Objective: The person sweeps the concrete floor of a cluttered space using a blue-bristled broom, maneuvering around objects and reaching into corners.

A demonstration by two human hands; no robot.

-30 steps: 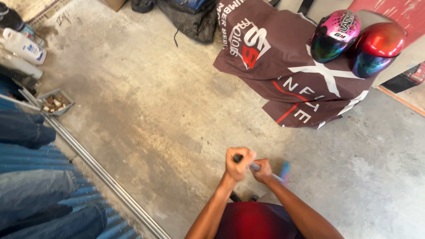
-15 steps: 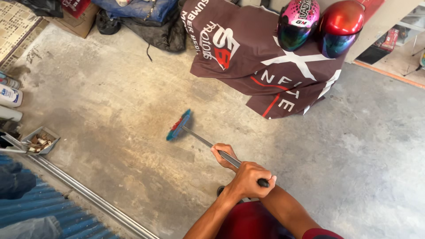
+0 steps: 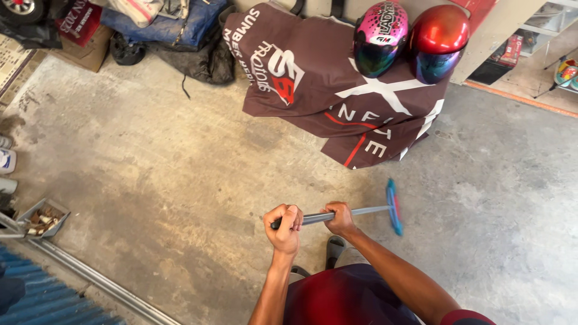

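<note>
Your left hand [image 3: 284,224] is fisted around the top end of the broom [image 3: 361,212], and your right hand [image 3: 339,218] grips its grey shaft just beside it. The blue-bristled head sits low over the concrete floor [image 3: 180,168] to your right, near the draped brown banner [image 3: 337,102].

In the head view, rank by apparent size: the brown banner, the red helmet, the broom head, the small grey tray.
1. Brown banner, by far the largest.
2. Red helmet.
3. Broom head and small grey tray look alike; the blurred broom head prevents ranking them.
</note>
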